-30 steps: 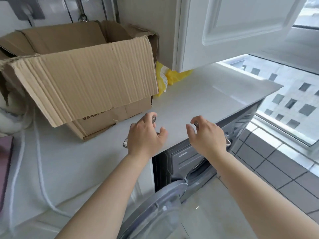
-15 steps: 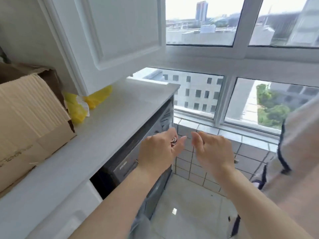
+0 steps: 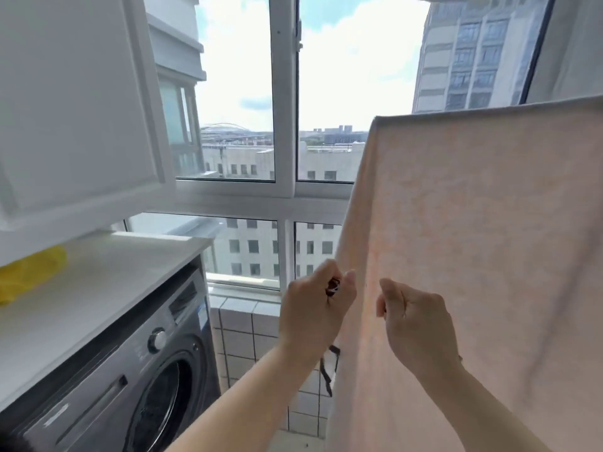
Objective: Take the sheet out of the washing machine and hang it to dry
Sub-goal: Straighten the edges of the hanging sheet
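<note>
— Where's the sheet point(image 3: 483, 256)?
— On the right, near us: pale pink cloth hanging flat, its top edge running level, with a dark-trimmed bit low on its left edge.
— And the washing machine point(image 3: 130, 370)?
— Lower left, dark grey, under the white counter, round door facing right.

A pale pink sheet point(image 3: 483, 256) hangs on the right, its top edge level and its left edge falling just past the fingertips of the left hand point(image 3: 313, 313). That hand is curled around a small dark clip point(image 3: 332, 286), pinched between thumb and fingers right at the sheet's edge. The right hand point(image 3: 416, 324) is raised in front of the cloth, fingers curled; whether it holds anything is hard to tell. Well left of and below the fingers stands a dark washing machine point(image 3: 130, 380) under a white counter point(image 3: 98, 288), with something yellow point(image 3: 29, 272) on top. Beyond the fingers is a window point(image 3: 284, 125).
</note>
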